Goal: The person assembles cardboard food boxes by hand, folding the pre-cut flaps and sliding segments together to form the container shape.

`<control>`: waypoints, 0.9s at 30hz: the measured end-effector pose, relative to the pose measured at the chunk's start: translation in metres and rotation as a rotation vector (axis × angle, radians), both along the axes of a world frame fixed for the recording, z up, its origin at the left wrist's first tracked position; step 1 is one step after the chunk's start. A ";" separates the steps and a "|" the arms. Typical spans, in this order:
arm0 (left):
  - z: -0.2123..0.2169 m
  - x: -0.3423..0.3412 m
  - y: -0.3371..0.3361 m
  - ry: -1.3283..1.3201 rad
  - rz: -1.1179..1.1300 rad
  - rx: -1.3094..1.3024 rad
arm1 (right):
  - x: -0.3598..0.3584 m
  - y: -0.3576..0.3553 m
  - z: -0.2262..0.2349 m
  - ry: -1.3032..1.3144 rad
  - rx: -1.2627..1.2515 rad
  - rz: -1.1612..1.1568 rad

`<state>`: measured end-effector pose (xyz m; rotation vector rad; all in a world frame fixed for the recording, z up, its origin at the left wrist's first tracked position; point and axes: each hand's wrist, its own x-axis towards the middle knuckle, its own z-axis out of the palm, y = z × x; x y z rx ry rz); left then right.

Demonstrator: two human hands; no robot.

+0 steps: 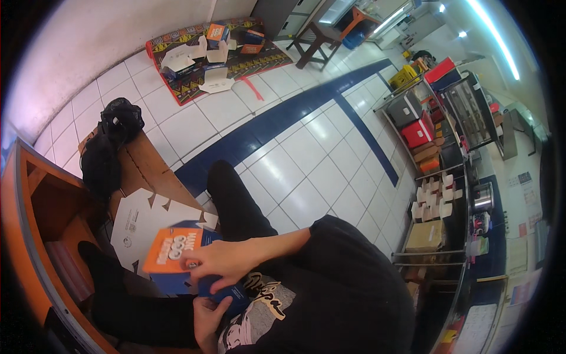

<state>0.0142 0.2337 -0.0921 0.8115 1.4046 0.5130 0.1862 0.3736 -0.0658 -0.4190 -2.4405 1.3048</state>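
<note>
An orange and blue printed cardboard box (173,251) rests in front of my lap, its large white inner flaps (132,227) spread out beyond it. My right hand (227,262) lies over the near side of the box, with fingers bent against the orange panel and thumb toward a dark blue flap (233,298). Lower down, my left hand (209,318) pinches that blue flap between thumb and fingers close to my shirt. Part of the left palm and the underside of the box are hidden.
A brown board (150,171) bears a black plastic bag (121,121). The orange cabinet (26,194) stands at the left. Several boxes lie on a patterned mat (177,85) at the back, near a dark stool (312,44). Loaded shelves (439,253) line the right.
</note>
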 end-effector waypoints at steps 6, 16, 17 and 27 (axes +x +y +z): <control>0.005 0.012 0.006 -0.303 0.122 -0.125 | 0.003 -0.006 0.015 -0.216 0.183 0.050; -0.020 0.014 -0.005 -0.217 0.490 0.316 | 0.007 -0.011 0.010 -0.072 0.210 0.058; -0.014 0.011 0.005 -0.385 0.627 0.361 | 0.006 -0.014 0.013 0.009 0.218 0.017; 0.007 -0.015 0.037 -0.585 0.654 0.469 | -0.008 -0.008 -0.012 0.357 0.301 -0.365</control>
